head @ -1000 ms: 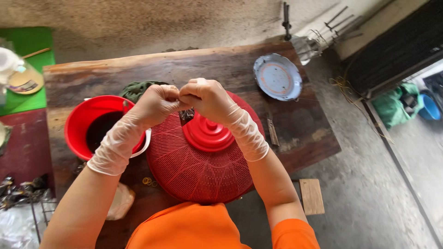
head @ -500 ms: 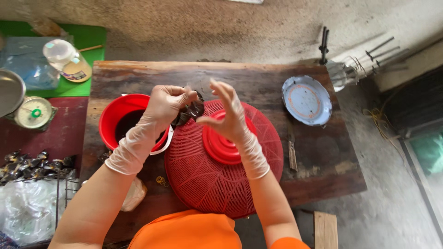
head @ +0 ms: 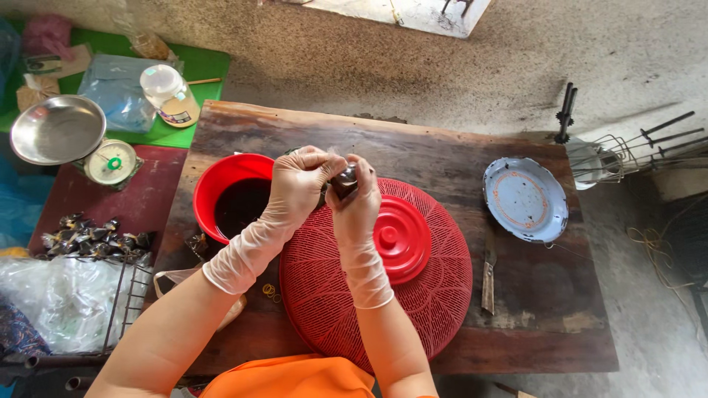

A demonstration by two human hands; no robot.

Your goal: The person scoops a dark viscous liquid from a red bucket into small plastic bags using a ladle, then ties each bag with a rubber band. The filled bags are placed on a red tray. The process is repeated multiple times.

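Note:
Both of my hands wear thin translucent gloves and meet above the left rim of a big red domed basket cover (head: 413,295). My left hand (head: 299,184) and my right hand (head: 358,203) together grip a small dark shiny object (head: 344,179) between their fingertips. What the object is cannot be made out. Just left of the hands stands a red bucket (head: 221,188) holding dark contents. The cover has a solid red round cap (head: 402,237) at its centre.
A worn wooden table (head: 531,295) carries a pale blue enamel plate (head: 525,199) at right, a knife (head: 488,273) and rubber bands (head: 270,292). At left are a kitchen scale with a metal bowl (head: 63,133), a green board (head: 199,70), plastic bags and a pile of small dark items (head: 92,237).
My right hand, open-fingered half a second ago, has closed in on the dark object beside my left hand. The view has shifted so the table sits further right.

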